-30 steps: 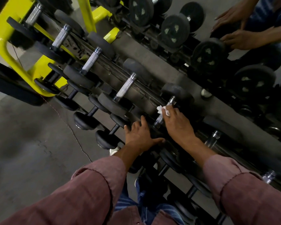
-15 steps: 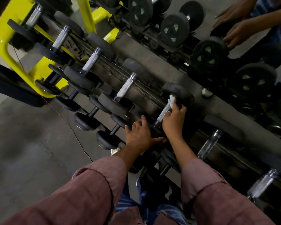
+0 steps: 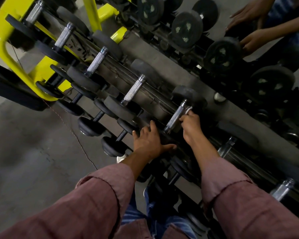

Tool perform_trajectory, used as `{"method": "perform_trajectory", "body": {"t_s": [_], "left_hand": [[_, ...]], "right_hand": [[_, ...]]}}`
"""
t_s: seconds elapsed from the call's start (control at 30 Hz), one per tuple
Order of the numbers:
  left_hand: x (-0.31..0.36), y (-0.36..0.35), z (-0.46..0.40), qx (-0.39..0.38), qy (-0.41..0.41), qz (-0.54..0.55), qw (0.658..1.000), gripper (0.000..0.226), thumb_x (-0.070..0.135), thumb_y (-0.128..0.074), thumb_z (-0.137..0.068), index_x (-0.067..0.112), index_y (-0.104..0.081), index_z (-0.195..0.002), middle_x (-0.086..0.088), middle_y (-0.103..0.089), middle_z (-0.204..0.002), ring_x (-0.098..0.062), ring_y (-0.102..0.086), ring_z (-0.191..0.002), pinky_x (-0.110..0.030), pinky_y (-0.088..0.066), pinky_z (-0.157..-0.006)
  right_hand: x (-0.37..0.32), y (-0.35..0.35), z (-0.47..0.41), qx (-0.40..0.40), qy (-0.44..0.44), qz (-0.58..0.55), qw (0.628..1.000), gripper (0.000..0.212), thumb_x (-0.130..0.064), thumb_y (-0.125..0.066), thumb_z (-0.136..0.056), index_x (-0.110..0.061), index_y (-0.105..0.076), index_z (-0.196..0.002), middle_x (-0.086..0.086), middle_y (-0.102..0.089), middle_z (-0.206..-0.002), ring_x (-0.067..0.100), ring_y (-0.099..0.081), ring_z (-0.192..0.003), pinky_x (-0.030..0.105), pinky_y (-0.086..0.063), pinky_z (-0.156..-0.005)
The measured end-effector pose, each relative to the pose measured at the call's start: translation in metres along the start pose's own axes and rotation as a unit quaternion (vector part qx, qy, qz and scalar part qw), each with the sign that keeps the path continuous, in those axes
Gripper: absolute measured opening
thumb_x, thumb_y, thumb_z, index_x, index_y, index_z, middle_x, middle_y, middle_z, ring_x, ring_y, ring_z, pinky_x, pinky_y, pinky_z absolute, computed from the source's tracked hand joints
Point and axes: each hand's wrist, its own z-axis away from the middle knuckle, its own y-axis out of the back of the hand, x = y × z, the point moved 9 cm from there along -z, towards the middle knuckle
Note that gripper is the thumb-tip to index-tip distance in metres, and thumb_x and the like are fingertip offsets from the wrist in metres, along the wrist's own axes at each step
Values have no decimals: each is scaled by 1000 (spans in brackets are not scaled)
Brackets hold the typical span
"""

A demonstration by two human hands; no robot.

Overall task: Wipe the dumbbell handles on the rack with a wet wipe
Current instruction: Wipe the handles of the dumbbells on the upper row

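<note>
While right hand [image 3: 190, 125] wipes, neighbouring dumbbells [image 3: 135, 87] crowd.

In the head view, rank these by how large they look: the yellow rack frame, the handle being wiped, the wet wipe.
1. yellow rack frame
2. handle being wiped, a short chrome bar
3. wet wipe, only a small white bit showing above the right hand

Its true size is hidden by the grip.

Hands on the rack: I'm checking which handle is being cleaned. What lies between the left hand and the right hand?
In the head view, one knurled dumbbell handle lies between the left hand and the right hand.
</note>
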Motion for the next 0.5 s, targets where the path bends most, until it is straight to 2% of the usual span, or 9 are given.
{"method": "perform_trajectory", "body": {"t_s": [0.07,0.23,0.3,0.43,0.5], "left_hand": [[0,0,0,0,-1,-1,1000,140,94,-57,-65,13,4,-161,-19,-26,-162,-31,-24,-152,-60,-6,-122],[-1,-1,-1,0,-1,-3,1000,140,95,-56,-64,15,5,-161,-19,-26,-162,-31,-24,-152,-61,-5,-122],[-1,-2,-1,-1,-3,-3,1000,140,95,-56,-64,15,5,-161,-19,-25,-162,-31,-24,-152,-61,-5,-122],[0,-1,-1,-3,-1,-7,1000,140,96,-55,-64,14,6,-161,-19,-24,-163,-31,-23,-152,-61,-5,-122],[0,-2,-1,-3,1,-7,1000,141,96,-55,-64,14,6,-161,-19,-24,-163,-31,-23,-153,-61,-5,-122]], "right_hand": [[9,-3,6,-35,-13,35,999,35,15,-42,-83,-15,-60,-84,-3,-56,-74,6,-48,-68,18,-38,-63],[35,-8,20,-130,-45,107,985,37,15,-45,-81,-16,-65,-83,-1,-66,-78,11,-59,-76,22,-45,-68],[30,-6,16,-120,-37,73,989,37,15,-46,-83,-16,-65,-86,0,-68,-79,13,-62,-78,23,-47,-71],[10,1,1,-59,-18,-79,995,41,15,-41,-86,-21,-57,-97,3,-62,-87,15,-58,-84,30,-42,-82],[10,0,-1,-58,-18,-82,995,44,15,-40,-83,-23,-55,-101,6,-67,-91,19,-62,-90,29,-43,-80]]}}
